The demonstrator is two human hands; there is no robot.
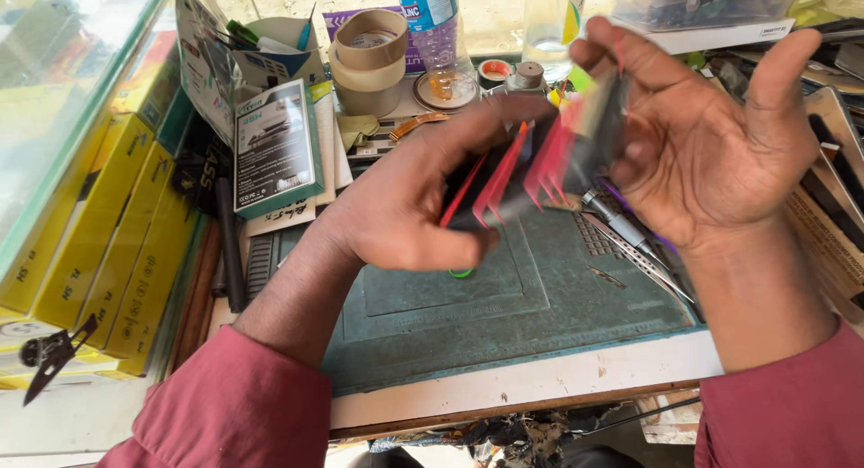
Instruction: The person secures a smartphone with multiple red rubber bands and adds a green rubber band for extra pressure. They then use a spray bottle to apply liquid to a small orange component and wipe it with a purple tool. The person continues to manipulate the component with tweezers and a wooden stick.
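Observation:
Both of my hands are raised over a green work mat point(504, 297). My left hand point(405, 211) and my right hand point(711, 135) together hold a dark object with red edges point(540, 166), blurred by motion. The left fingers wrap its left end, and the right palm cups its right end with the thumb up. What the object is cannot be told from the blur. Both sleeves are dark red.
Yellow boxes point(108, 225) line the left under a glass case. A green and white box point(274, 148), tape rolls point(369, 58), a plastic bottle point(432, 18) and small jars stand at the back. Tweezers and a pen-like tool point(630, 238) lie on the mat's right.

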